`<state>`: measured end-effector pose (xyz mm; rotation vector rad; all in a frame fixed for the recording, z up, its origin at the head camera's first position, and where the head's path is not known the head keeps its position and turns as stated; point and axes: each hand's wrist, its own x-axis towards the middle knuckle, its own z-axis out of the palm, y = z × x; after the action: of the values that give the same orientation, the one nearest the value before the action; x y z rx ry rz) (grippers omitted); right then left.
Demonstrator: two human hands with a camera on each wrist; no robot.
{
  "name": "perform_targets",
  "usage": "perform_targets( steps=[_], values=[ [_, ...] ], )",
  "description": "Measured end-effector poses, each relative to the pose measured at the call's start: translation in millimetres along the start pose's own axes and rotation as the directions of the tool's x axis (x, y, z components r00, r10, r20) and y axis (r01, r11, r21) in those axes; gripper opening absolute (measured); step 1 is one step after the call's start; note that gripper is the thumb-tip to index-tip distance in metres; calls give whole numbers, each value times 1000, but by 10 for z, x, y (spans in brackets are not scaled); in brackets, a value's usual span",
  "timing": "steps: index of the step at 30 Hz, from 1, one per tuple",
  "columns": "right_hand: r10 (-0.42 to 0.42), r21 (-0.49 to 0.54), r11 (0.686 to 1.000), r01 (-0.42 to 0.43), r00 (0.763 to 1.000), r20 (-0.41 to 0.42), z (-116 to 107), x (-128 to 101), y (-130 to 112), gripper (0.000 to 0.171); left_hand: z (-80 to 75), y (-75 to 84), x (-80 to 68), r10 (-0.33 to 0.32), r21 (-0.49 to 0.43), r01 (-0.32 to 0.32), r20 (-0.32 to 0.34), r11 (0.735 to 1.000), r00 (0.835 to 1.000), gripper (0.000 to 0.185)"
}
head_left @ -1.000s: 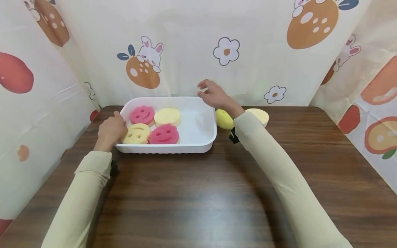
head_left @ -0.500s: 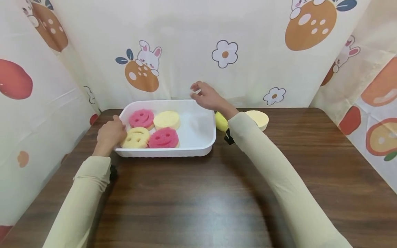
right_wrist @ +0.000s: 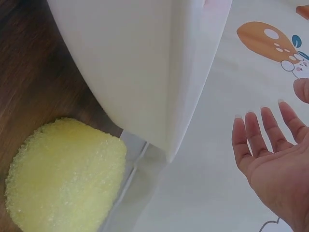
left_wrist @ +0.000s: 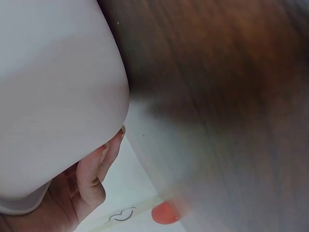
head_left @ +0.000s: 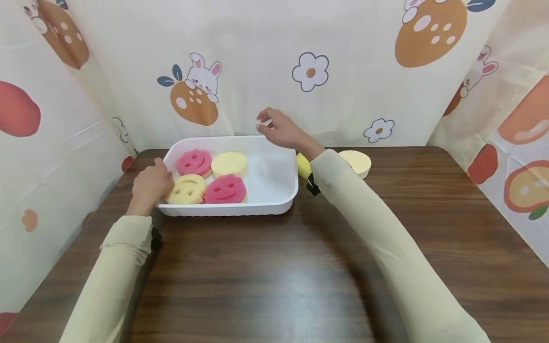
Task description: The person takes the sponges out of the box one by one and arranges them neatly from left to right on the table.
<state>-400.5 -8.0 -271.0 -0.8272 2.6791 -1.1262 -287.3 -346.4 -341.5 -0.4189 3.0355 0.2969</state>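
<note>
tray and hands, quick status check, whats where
Left hand grips white tray at its left rim. Right hand open, empty, above tray's far right corner. Four sponges inside; two yellow sponges outside, right of it.

White tray [head_left: 274,202]; two pink smiley sponges [head_left: 225,189], one yellow smiley sponge [head_left: 187,188], one plain pale yellow [head_left: 230,163]. Dark brown woodgrain table [head_left: 274,276]. Cream curtain [head_left: 257,62] printed with orange fruit, rabbits, flowers. Sleeves [head_left: 364,224] pale beige

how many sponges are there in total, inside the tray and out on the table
6. Four in the white tray: pink sponge, pale yellow sponge, yellow smiley sponge, pink smiley sponge. Two outside on its right: yellow sponge, cream sponge. The right arm may hide more.
</note>
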Motion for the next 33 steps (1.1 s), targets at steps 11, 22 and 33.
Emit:
perform_targets(
  steps=[11, 22, 33],
  values=[
    [-37, -33, 999, 37, 999, 9, 3, 78, -25, 42, -53, 73, -5, 11, 20, -11, -10, 1000, 1000, 56],
    [-30, -57, 998, 32, 999, 35, 104, 152, -69, 43, 12, 41, -37, 12, 11, -12, -4, 1000, 1000, 54],
    [-53, -73, 996, 55, 998, 25, 109, 161, -128, 41, 5, 13, -5, 18, 14, -18, -16, 1000, 1000, 55]
  ],
)
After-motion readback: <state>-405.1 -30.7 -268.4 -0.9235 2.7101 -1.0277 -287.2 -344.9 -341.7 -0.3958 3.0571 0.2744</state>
